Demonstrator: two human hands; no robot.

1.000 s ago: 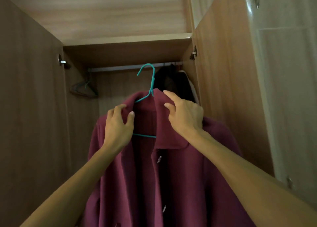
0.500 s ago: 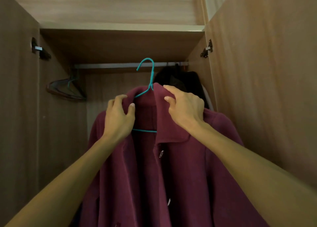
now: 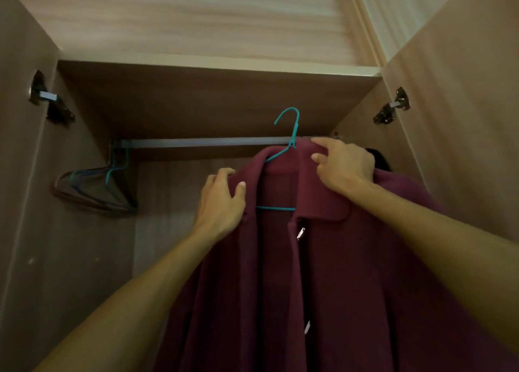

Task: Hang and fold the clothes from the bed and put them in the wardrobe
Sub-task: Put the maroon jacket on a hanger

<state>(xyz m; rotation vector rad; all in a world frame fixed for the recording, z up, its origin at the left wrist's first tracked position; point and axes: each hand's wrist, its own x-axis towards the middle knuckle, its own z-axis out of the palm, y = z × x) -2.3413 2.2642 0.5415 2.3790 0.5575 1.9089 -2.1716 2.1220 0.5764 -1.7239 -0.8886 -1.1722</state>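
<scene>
Head cam: the maroon coat (image 3: 351, 273) sits on a teal hanger (image 3: 292, 130), held up inside the wardrobe (image 3: 224, 96) toward the right end of the rail (image 3: 196, 142). The hook pokes up above the rail, and I can't tell if it's actually caught on it. The left hand (image 3: 222, 200) grips the coat's lapel just below the rail with its fingers curled over the edge, the right hand (image 3: 344, 166) pinches the collar right at the rail, spare hangers (image 3: 98, 187) dangle off the rail's left end, and something dark (image 3: 379, 158) hangs at its right end.
</scene>
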